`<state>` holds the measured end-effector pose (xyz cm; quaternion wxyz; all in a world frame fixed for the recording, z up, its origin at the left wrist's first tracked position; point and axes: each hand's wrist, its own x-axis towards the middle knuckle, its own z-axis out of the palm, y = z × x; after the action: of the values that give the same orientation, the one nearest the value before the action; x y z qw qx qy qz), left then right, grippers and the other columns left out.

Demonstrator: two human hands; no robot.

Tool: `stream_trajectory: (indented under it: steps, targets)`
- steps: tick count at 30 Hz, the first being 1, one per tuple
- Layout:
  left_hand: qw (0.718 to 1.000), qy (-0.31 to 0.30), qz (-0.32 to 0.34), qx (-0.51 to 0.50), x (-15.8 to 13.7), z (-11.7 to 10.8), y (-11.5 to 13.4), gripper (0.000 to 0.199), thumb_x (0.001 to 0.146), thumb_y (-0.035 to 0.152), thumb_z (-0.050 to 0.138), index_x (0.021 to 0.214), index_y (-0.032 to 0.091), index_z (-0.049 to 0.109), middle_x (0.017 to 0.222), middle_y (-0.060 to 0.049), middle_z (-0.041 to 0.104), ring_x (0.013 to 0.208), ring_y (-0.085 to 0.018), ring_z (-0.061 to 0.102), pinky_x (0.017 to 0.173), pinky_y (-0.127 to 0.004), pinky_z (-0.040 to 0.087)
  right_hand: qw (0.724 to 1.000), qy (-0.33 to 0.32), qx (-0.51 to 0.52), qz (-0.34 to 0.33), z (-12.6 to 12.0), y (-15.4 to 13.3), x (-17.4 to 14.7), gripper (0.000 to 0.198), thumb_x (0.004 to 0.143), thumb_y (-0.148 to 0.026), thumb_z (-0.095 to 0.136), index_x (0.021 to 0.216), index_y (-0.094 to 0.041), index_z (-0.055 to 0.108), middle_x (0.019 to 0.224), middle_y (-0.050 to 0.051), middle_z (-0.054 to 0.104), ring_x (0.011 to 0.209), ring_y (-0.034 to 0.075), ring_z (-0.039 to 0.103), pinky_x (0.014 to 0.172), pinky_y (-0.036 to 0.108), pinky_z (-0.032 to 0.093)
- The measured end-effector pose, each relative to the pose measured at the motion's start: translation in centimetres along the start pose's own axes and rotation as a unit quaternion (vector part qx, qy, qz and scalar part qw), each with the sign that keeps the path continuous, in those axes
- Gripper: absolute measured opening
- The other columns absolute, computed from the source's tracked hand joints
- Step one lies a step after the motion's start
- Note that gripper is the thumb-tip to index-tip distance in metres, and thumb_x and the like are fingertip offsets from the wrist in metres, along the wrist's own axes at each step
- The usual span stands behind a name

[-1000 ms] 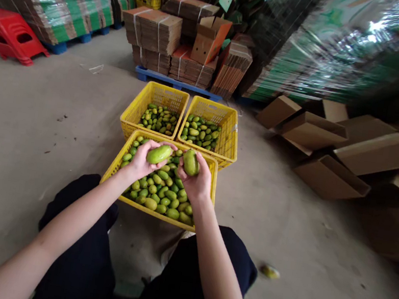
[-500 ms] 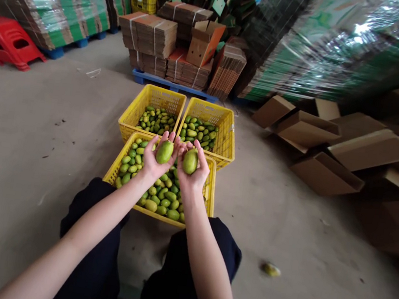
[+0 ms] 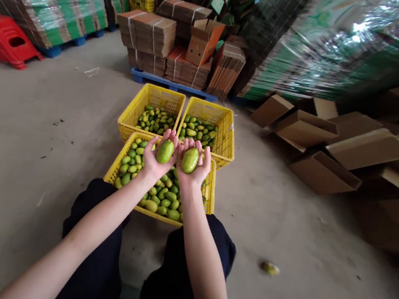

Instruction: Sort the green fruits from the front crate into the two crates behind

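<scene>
On my upturned left hand [image 3: 151,161] rests a smooth green oval fruit [image 3: 165,151], with the fingers curled loosely around it. My right hand [image 3: 192,180], also palm up, cradles a second green oval fruit [image 3: 189,160]. The two hands are side by side above the front yellow crate [image 3: 158,216], which holds many similar green and yellowish fruits. Just beyond them stand a rear left yellow crate [image 3: 129,122] and a rear right yellow crate [image 3: 229,133], each with more of this fruit. My forearms and hands hide part of the front crate's contents.
Behind the crates, flattened cardboard stacks [image 3: 151,34] and an open box [image 3: 201,46] sit on a blue pallet [image 3: 171,85]. Open cartons [image 3: 324,172] lie at right. A red stool [image 3: 9,41] stands at left. One fruit [image 3: 269,268] lies on the floor.
The fruit in my right hand has turned, showing a smoother side, and that hand's fingers have spread a little. My left hand has barely moved. The view has shifted slightly.
</scene>
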<state>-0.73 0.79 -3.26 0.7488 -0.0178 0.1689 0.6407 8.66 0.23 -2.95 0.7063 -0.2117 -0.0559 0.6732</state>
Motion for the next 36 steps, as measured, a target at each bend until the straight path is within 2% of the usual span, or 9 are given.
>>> stream_trajectory:
  steps: [4, 7, 11, 15, 19, 25, 28, 30, 36]
  targets:
    - [1.000, 0.000, 0.006, 0.006, -0.3, 0.3, 0.2, 0.034, 0.093, 0.026, 0.041, 0.109, 0.020, 0.070, 0.099, -0.005, 0.074, 0.085, -0.014, 0.070, 0.084, -0.027, 0.054, 1.000, -0.028, -0.001, 0.002, 0.1, 0.1, -0.2, 0.022, 0.090, -0.038, 0.056, 0.077, -0.021, 0.063, 0.076, -0.001, 0.070, 0.081, 0.013, 0.069, 0.077, 0.025, 0.058]
    - [1.000, -0.001, -0.010, 0.008, -0.4, 0.3, 0.3, 0.031, 0.092, 0.025, 0.041, 0.102, 0.017, 0.069, 0.096, -0.007, 0.073, 0.077, -0.014, 0.069, 0.074, -0.025, 0.056, 0.999, -0.040, -0.017, 0.016, 0.3, 0.1, -0.6, 0.009, 0.086, -0.029, 0.062, 0.080, -0.021, 0.062, 0.075, -0.003, 0.066, 0.072, 0.010, 0.066, 0.064, 0.020, 0.057]
    - [0.996, 0.062, -0.053, -0.018, -0.2, 0.1, 0.5, 0.023, 0.091, 0.026, 0.044, 0.091, 0.013, 0.063, 0.080, -0.008, 0.067, 0.071, -0.013, 0.066, 0.057, -0.018, 0.054, 0.998, -0.022, -0.027, 0.047, 0.4, 0.1, -0.8, 0.007, 0.079, -0.018, 0.066, 0.077, -0.020, 0.060, 0.073, -0.005, 0.063, 0.065, 0.008, 0.062, 0.045, 0.013, 0.046]
    - [0.993, 0.095, -0.058, -0.049, -0.1, 0.5, 0.8, 0.021, 0.094, 0.032, 0.053, 0.085, 0.014, 0.059, 0.072, -0.005, 0.061, 0.067, -0.010, 0.063, 0.055, -0.013, 0.054, 0.998, 0.027, -0.019, 0.060, 0.1, 0.0, -0.5, 0.010, 0.079, -0.016, 0.064, 0.071, -0.018, 0.058, 0.064, -0.004, 0.059, 0.063, 0.008, 0.061, 0.045, 0.013, 0.045]
    - [0.994, 0.097, -0.038, -0.019, 0.0, 0.8, 1.1, 0.019, 0.096, 0.018, 0.051, 0.078, 0.015, 0.058, 0.067, 0.000, 0.060, 0.061, -0.006, 0.061, 0.059, -0.011, 0.053, 0.994, 0.051, -0.053, 0.077, -0.4, 0.0, -0.1, 0.016, 0.073, -0.006, 0.063, 0.066, -0.018, 0.054, 0.060, -0.004, 0.058, 0.057, 0.007, 0.058, 0.043, 0.013, 0.043]
    - [0.993, 0.024, -0.036, 0.106, -0.1, 0.5, 1.6, 0.021, 0.096, 0.028, 0.053, 0.096, 0.014, 0.068, 0.081, -0.003, 0.068, 0.066, -0.009, 0.064, 0.057, -0.018, 0.051, 0.987, 0.111, -0.085, 0.082, -0.6, 0.0, 0.3, 0.010, 0.081, -0.014, 0.063, 0.076, -0.020, 0.058, 0.060, -0.005, 0.061, 0.051, 0.009, 0.058, 0.046, 0.016, 0.050]
    - [0.980, 0.016, -0.054, 0.189, -0.3, 0.4, 2.2, 0.023, 0.097, 0.026, 0.051, 0.097, 0.011, 0.068, 0.080, -0.005, 0.069, 0.063, -0.011, 0.064, 0.058, -0.021, 0.052, 0.989, 0.088, -0.101, 0.069, -0.5, -0.1, 0.4, 0.011, 0.088, -0.024, 0.061, 0.078, -0.020, 0.059, 0.065, -0.004, 0.065, 0.052, 0.008, 0.059, 0.045, 0.016, 0.049]
    - [0.973, 0.006, -0.064, 0.223, -0.5, 0.4, 2.5, 0.027, 0.097, 0.030, 0.049, 0.092, 0.009, 0.067, 0.074, -0.005, 0.067, 0.053, -0.010, 0.059, 0.049, -0.020, 0.048, 0.989, 0.063, -0.107, 0.075, -0.5, -0.2, 0.4, 0.020, 0.092, -0.033, 0.055, 0.077, -0.020, 0.059, 0.066, -0.003, 0.065, 0.050, 0.008, 0.057, 0.043, 0.017, 0.046]
    - [0.978, -0.020, -0.093, 0.185, -1.2, 0.7, 2.9, 0.032, 0.099, 0.033, 0.044, 0.081, 0.013, 0.061, 0.066, 0.000, 0.058, 0.038, -0.002, 0.043, 0.033, -0.012, 0.030, 0.981, 0.053, -0.134, 0.132, -0.1, -0.3, -0.2, 0.031, 0.098, -0.035, 0.040, 0.076, -0.019, 0.057, 0.058, -0.003, 0.061, 0.045, 0.009, 0.052, 0.042, 0.018, 0.042]
